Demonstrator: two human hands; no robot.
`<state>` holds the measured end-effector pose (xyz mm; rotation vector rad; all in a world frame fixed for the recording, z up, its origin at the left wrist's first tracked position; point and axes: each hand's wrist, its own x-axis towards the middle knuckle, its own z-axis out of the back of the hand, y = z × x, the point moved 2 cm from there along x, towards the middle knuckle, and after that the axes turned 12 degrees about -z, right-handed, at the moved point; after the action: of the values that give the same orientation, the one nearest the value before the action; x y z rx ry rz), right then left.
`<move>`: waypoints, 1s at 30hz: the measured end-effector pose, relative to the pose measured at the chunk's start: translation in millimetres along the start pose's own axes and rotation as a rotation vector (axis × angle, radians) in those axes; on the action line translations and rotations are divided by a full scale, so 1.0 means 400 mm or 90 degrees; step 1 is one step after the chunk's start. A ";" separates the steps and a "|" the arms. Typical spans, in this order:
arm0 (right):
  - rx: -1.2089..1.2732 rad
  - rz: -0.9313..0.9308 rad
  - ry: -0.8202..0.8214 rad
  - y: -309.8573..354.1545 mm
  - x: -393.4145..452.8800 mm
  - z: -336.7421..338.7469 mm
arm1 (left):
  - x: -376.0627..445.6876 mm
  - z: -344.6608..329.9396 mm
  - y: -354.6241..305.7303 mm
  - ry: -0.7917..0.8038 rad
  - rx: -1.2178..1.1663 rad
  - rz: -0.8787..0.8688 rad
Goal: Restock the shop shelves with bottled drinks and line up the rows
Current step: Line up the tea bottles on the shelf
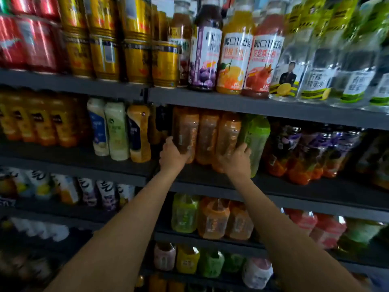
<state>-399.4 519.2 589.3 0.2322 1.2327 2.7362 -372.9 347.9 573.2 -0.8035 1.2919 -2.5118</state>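
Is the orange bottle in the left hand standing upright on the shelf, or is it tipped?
Tipped slightly. The orange bottle leans against its straighter neighbour, its base in the left hand. Whether it touches the shelf cannot be told.

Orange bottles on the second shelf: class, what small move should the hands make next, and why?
Probably ease both bottles upright into line. The left hand grips the leftmost orange bottle and the right hand the third orange bottle; both lean beside the middle orange bottle.
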 end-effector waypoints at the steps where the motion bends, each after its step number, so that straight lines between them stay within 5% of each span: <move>1: -0.022 0.006 0.013 -0.003 0.018 -0.011 | 0.016 -0.026 -0.002 -0.007 -0.010 0.020; 14: -0.105 0.055 0.025 -0.067 0.082 -0.042 | 0.119 -0.135 0.042 -0.077 -0.046 0.137; 21: 0.048 0.271 -0.200 -0.018 -0.003 -0.024 | 0.068 -0.014 0.057 -0.014 0.104 0.077; 30: -0.033 0.186 0.090 0.076 -0.052 -0.226 | 0.040 0.154 0.133 0.055 0.107 -0.009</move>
<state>-398.3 429.2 551.2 0.2329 1.2491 3.0776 -355.5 267.2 565.4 -0.6775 1.0845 -2.6495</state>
